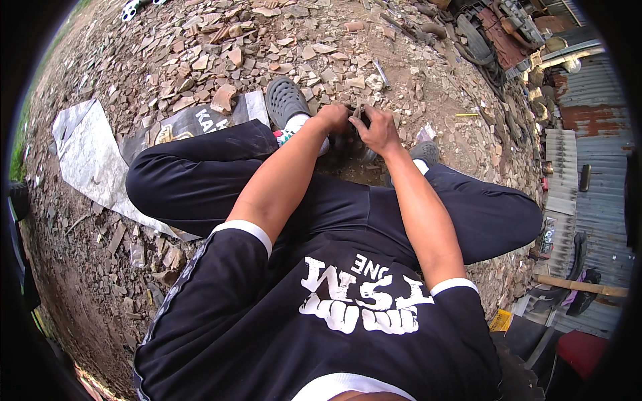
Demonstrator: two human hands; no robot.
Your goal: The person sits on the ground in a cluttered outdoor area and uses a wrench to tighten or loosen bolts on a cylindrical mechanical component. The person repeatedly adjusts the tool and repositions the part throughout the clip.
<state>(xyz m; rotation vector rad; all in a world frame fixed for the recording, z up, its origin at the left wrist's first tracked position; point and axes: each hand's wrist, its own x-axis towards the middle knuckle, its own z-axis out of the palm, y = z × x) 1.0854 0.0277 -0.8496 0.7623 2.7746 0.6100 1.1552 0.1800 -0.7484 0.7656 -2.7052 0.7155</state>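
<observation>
My left hand (334, 119) and my right hand (380, 131) meet in front of me, between my feet. Fingers of both are closed around a small dark grey-brown piece (358, 115), its kind too small and covered to tell. The right thumb and fingers pinch it from the right, while the left fingertips press at its left side. Below the hands lies a dark object (346, 143) between my legs, largely hidden by my wrists and in shadow. A grey clog (286, 99) on my left foot is close beside the left hand.
Broken tile pieces (200, 61) cover the ground. A printed sheet (93, 150) lies at left, partly under my leg. Ahead rests a slim metal tool (382, 73); a thin yellow stick (467, 115) is at right. Scrap parts (491, 37) and corrugated metal sheets (598, 134) line the right side.
</observation>
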